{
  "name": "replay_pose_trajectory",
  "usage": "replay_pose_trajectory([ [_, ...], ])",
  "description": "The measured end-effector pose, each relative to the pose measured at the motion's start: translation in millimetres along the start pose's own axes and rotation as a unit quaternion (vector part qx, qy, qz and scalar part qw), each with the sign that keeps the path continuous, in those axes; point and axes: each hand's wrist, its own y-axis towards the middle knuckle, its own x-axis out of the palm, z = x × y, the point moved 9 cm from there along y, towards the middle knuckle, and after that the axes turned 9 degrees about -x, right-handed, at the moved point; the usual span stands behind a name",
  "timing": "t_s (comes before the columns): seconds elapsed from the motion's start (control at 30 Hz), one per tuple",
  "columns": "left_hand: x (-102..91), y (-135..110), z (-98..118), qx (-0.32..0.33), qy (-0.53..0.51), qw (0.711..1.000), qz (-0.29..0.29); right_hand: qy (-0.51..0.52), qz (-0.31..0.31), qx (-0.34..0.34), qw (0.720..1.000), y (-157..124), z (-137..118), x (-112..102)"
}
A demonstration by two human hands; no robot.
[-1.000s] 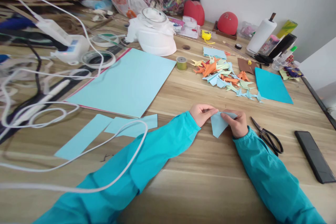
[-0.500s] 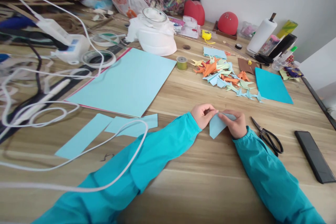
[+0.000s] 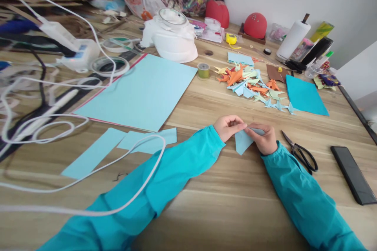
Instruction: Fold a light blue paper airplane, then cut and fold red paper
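Observation:
Both my hands meet over a small folded piece of light blue paper lying on the wooden table. My left hand pinches its upper left edge with fingers closed. My right hand presses and grips the right side of the same paper, fingers curled. Both arms wear teal sleeves.
Black scissors and a dark phone lie right of my hands. A pile of folded paper cranes and a teal sheet sit beyond. A large light blue sheet, cut strips and white cables fill the left.
The fingers of both hands have drawn closer together on the paper, and the folded piece has narrowed slightly. The arms have stayed in place.

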Motion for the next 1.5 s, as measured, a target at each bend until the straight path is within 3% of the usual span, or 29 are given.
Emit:
replay_pose_trajectory([
  [0.17,1.9,-2.2,2.4,0.015,0.035,0.999,-0.001,0.001,-0.013,-0.006,1.000,-0.6,-1.3,2.8],
  [0.37,-4.1,-1.8,1.7,0.000,-0.002,1.000,0.026,0.011,0.026,0.032,0.999,-0.6,7.7,-5.7],
  [0.47,-1.0,-1.7,1.0,-0.007,-0.019,1.000,0.013,0.016,0.052,0.045,0.998,-0.5,13.0,-11.6],
  [0.83,2.8,-1.1,3.0,-0.002,-0.010,1.000,-0.019,0.025,0.056,0.057,0.997,-1.2,17.1,-12.0],
  [1.17,7.5,-3.6,1.6,0.045,0.050,0.997,-0.030,0.021,0.011,0.093,0.995,-1.8,21.1,-5.2],
  [1.5,11.4,-4.2,10.1,0.006,-0.002,0.998,-0.070,0.104,0.000,0.104,0.989,-4.0,31.8,-2.4],
])
